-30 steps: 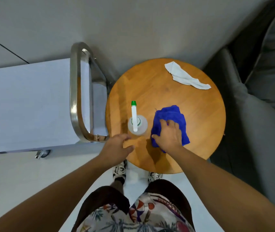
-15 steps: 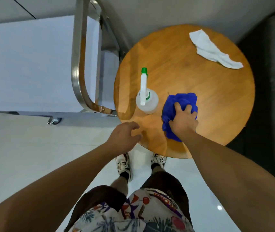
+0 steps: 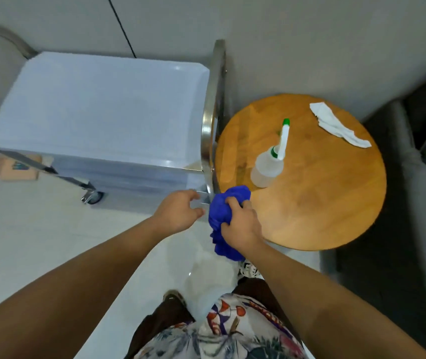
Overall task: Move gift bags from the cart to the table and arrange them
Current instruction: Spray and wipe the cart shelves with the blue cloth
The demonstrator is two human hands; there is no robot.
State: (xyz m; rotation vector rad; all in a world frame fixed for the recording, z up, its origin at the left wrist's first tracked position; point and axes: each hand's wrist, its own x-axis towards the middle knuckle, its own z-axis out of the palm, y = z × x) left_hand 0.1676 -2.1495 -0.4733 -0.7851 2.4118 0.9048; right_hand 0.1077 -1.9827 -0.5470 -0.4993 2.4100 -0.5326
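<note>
Cart [image 3: 98,107] at left: pale blue-white top tray, steel frame and handle, caster near its near edge. No gift bags can be made out on it. Round wooden table [image 3: 336,203] at right, touching or just beside the cart's handle. On it: a clear squeeze bottle [image 3: 267,167] with green-tipped nozzle, tilted, and a crumpled white cloth [image 3: 339,125] at the far edge. Right hand [image 3: 240,224] grips a bunched blue cloth [image 3: 222,224] at the table's near left rim. Left hand [image 3: 180,213] loosely curled, holding nothing, beside the cart's near corner.
</note>
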